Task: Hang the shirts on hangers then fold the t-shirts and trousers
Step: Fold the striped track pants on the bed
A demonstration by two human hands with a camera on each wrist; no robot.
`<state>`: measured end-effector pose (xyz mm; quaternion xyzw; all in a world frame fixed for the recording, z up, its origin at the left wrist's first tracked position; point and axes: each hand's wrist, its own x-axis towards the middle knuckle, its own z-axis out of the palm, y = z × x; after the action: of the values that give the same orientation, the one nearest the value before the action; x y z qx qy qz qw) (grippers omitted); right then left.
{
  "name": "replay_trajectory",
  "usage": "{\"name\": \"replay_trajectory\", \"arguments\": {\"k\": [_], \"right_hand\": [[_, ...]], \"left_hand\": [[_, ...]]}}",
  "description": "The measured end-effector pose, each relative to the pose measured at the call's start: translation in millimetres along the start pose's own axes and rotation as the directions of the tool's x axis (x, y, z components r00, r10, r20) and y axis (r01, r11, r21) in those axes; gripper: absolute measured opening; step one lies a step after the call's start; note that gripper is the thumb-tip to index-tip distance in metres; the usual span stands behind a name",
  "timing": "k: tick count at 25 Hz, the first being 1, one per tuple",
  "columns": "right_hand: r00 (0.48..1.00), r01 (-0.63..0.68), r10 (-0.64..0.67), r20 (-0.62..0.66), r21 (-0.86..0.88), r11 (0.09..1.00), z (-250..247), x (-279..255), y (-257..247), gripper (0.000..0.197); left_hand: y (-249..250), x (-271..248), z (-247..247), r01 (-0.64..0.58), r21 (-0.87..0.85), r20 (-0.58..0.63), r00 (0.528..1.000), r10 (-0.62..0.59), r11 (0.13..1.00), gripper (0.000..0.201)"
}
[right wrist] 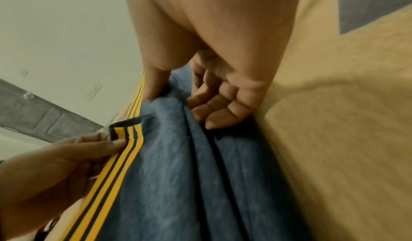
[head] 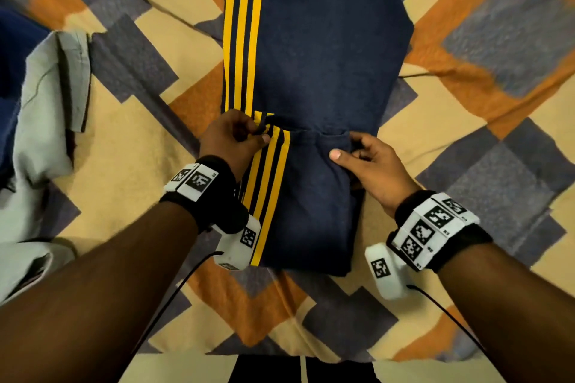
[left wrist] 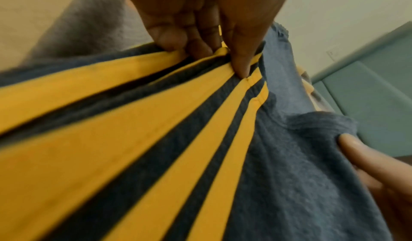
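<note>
At far left on the patterned bedspread (head: pixel 130 165) lay a grey garment (head: pixel 40 121); centre, the left hand (head: pixel 231 137) pinched the folded navy trousers (head: pixel 317 56) at their yellow stripes (head: pixel 241 40); the right hand (head: pixel 370 162) gripped their right edge.

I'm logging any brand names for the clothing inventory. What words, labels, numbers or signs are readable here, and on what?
None can be read.
The trousers show three yellow stripes, no lettering.
The wrist bands carry black-and-white square marker patterns; tiny characters beside them are too small to read.
The bedsheet bears only coloured blocks.
</note>
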<state>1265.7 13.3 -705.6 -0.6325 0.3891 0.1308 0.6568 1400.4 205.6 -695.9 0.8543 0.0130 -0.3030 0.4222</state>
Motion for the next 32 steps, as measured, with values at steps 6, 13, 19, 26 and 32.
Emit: {"name": "replay_trajectory", "arguments": {"k": [6,13,19,26,32], "right_hand": [[0.997,0.051,-0.054,0.055,0.059,0.997,-26.1,41.3,-46.0,0.037],[0.969,0.066,-0.142,-0.203,-0.341,0.938,-17.2,130.6,-106.5,0.018],[0.889,0.246,-0.357,-0.287,-0.360,0.900,-20.2,158.4,-160.2,0.024],[0.949,-0.027,-0.057,-0.311,-0.257,0.966,-29.5,97.5,-105.2,0.048],[0.961,-0.245,0.243,0.131,-0.004,0.970,-28.4,-26.7,-21.4,0.020]], "left_hand": [[39.2,30.9,-15.5,-0.090,-0.187,-0.050,0.995,0.082,0.978,0.028],[80.7,114.7,-5.3,-0.200,0.032,-0.037,0.979,0.201,0.979,0.031],[126.5,156.6,-17.1,-0.376,-0.104,-0.195,0.915,0.352,0.921,0.034],[67.6,72.2,-9.7,0.011,0.142,-0.048,0.999,-0.004,0.990,0.050],[-20.5,-37.0,-17.2,0.106,0.240,0.049,0.991,-0.121,0.965,0.051]]}}
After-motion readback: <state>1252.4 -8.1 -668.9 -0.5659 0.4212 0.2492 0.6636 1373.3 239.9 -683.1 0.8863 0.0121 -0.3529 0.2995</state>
